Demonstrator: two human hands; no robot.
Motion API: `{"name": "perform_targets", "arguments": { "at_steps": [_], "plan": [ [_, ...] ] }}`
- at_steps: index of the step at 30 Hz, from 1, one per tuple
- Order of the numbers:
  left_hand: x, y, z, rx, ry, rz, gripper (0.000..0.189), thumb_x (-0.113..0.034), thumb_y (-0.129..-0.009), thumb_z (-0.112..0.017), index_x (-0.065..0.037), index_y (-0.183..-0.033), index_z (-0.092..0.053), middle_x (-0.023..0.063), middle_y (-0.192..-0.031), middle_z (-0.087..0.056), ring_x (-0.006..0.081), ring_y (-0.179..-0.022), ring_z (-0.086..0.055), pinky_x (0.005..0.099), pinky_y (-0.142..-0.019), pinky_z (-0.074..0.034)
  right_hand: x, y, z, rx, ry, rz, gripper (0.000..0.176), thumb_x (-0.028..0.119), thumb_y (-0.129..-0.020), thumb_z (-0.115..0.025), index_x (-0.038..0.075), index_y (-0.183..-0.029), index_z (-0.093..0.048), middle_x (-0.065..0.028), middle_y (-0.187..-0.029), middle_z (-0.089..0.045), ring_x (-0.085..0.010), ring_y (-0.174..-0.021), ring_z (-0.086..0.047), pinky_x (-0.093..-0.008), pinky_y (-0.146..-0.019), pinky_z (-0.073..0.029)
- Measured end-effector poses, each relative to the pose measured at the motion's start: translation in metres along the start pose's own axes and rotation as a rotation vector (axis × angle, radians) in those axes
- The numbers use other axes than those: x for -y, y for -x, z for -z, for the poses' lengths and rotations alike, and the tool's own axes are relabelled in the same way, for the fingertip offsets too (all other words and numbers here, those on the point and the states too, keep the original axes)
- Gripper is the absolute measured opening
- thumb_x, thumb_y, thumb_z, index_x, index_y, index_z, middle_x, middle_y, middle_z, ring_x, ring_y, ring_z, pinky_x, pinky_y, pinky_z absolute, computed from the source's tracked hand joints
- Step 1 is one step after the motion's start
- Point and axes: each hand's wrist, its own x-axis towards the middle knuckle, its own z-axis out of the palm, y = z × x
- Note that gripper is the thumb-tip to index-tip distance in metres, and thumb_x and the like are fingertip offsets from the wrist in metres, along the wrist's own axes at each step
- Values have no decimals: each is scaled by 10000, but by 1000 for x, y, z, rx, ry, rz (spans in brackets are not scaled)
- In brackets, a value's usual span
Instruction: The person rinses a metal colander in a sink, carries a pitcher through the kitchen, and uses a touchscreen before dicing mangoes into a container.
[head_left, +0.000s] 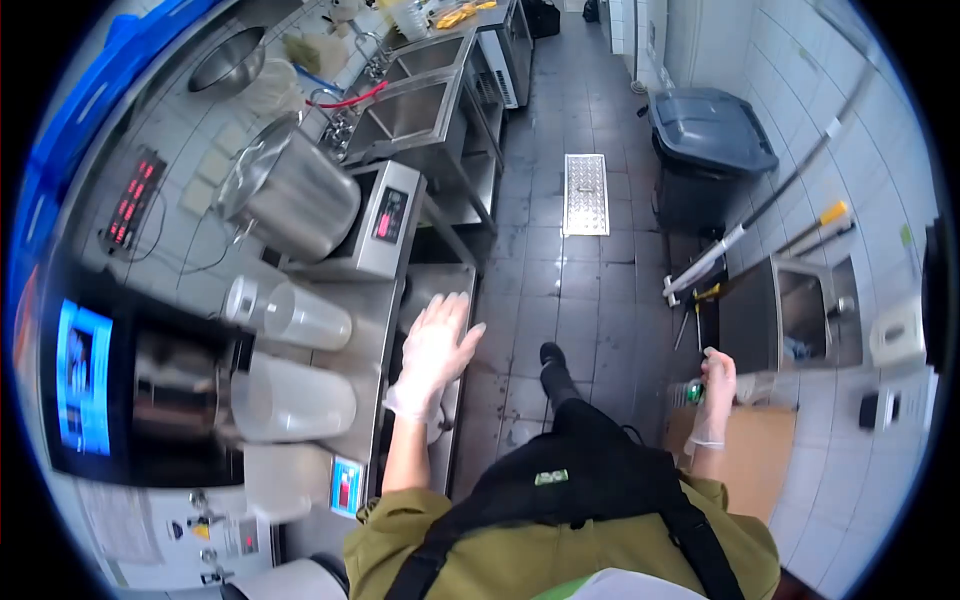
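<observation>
My left hand, in a clear glove, is stretched out over the edge of the steel counter with its fingers apart. It holds nothing. Nearest to it on the counter are a tall translucent container and a wider translucent jug. My right hand, also gloved, hangs at my right side above a cardboard box. Its fingers are curled in, and I cannot see whether anything is inside them. Something green shows just left of that hand.
A large steel pot stands on an induction cooker at the left, before steel sinks. A lidded grey bin, long-handled tools and a small sink line the right wall. A metal floor cover lies ahead on dark tiles.
</observation>
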Motion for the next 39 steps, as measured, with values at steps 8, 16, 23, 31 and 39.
{"name": "perform_targets", "arguments": {
  "at_steps": [8, 16, 23, 31, 39],
  "plan": [
    [124, -252, -21, 477, 173, 395, 551, -407, -872, -485, -44, -1286, -458, 153, -1300, -480, 280, -1230, -427, 352, -1027, -333, 109, -203, -277, 99, 4, 81, 187, 185, -879, -555, 63, -1009, -609, 27, -830, -547, -31, -718, -470, -175, -640, -379],
    [287, -485, -111, 586, 105, 751, 610, -491, -853, -443, -25, -1245, -485, 173, -1231, -527, 314, -1165, -477, 383, -972, -376, 174, -446, -531, 238, 107, 257, 191, 92, -868, -519, 37, -1041, -578, -10, -978, -559, -65, -813, -484, -191, -739, -389],
    [334, -827, -152, 363, 197, 350, 472, -428, -856, -485, -45, -1126, -541, 181, -1069, -601, 340, -996, -566, 437, -843, -440, 215, -639, -629, 7, -21, 200, 118, 109, -875, -553, 61, -983, -560, -3, -936, -549, -62, -787, -504, -203, -723, -420],
    [392, -1157, -239, 223, 269, 228, 514, -406, -869, -502, -76, -1263, -488, 131, -1256, -523, 275, -1164, -491, 363, -972, -392, 248, -941, -754, 16, 64, 156, 217, 244, -865, -601, 79, -1005, -582, 13, -904, -556, -78, -759, -506, -220, -703, -408],
    [481, -1311, -249, 288, 456, 727, 539, -430, -868, -464, -80, -1277, -479, 160, -1267, -509, 295, -1196, -464, 360, -1011, -345, 365, -1176, -1101, 734, 289, 330, 307, 191, -909, -525, 34, -1172, -548, -42, -1095, -567, -113, -928, -530, -252, -828, -434]
  ]
}}
